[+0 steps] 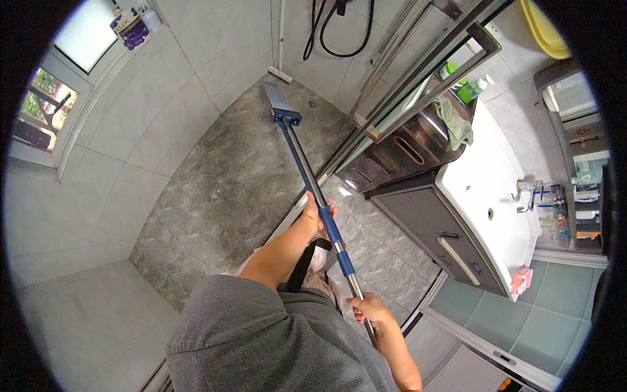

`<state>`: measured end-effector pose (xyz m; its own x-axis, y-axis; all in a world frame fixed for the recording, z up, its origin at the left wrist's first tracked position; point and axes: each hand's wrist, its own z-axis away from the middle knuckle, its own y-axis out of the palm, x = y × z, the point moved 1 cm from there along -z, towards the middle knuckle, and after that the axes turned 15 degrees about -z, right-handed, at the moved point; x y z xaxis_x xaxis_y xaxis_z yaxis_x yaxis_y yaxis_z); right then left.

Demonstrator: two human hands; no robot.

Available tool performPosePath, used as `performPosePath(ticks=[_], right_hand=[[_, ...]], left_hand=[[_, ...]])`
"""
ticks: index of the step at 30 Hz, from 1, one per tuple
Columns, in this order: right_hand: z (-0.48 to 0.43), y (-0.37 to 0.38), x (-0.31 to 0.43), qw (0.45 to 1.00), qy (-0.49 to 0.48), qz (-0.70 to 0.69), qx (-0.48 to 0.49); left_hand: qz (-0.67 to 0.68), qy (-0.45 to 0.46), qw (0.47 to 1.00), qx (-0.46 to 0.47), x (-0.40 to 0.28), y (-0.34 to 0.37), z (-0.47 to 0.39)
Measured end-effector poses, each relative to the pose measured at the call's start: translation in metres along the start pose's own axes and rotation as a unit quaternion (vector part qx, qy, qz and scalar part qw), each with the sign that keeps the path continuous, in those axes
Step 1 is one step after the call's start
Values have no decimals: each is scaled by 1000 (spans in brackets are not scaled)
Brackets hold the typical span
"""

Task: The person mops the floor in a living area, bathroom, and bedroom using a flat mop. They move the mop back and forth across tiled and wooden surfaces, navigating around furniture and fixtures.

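A long-handled flat mop [304,164] runs from the shower floor back towards my body. Its pole is bare metal with blue sleeves, and its flat greyish head, with a blue mount, lies by the far corner of the grey marbled floor [215,191]. Partway down the pole, my left hand [318,215] is closed round it just above a blue sleeve. My right hand [370,311] grips the metal part nearer its rear end, beside my grey shirt. Whether the head presses on the floor cannot be told.
Tiled walls [147,132] enclose the left side. A white pole with a flat foot [280,74] stands in the far corner. The sliding-door frame and its track [321,179] run along the right. Beyond stand a dark slotted cabinet [387,161] and a white washbasin [482,196].
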<state>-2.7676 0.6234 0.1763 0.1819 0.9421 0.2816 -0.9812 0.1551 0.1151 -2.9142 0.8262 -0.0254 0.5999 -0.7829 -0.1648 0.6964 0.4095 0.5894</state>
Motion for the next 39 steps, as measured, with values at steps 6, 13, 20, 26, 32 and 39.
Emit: performPosePath(ticks=[6, 13, 20, 26, 32, 39], right_hand=[[-16, 14, -3, 991, -77, 103, -35], [14, 7, 5, 983, -68, 167, -48], [62, -33, -18, 977, -140, 156, -38], [174, -49, 1, 984, -16, 156, -87], [271, -47, 28, 971, 135, 161, -111], [234, -97, 6, 993, 71, 75, -52]], left_hand=[[6, 25, 993, -119, 8, -5, -2], [-1, 7, 994, -111, -28, -6, -18], [-37, 36, 984, -168, -96, 4, -52], [-69, 100, 981, -152, -194, -8, -99], [-119, 116, 953, -252, -241, -27, -123], [-58, 117, 957, -260, -219, -29, -127]])
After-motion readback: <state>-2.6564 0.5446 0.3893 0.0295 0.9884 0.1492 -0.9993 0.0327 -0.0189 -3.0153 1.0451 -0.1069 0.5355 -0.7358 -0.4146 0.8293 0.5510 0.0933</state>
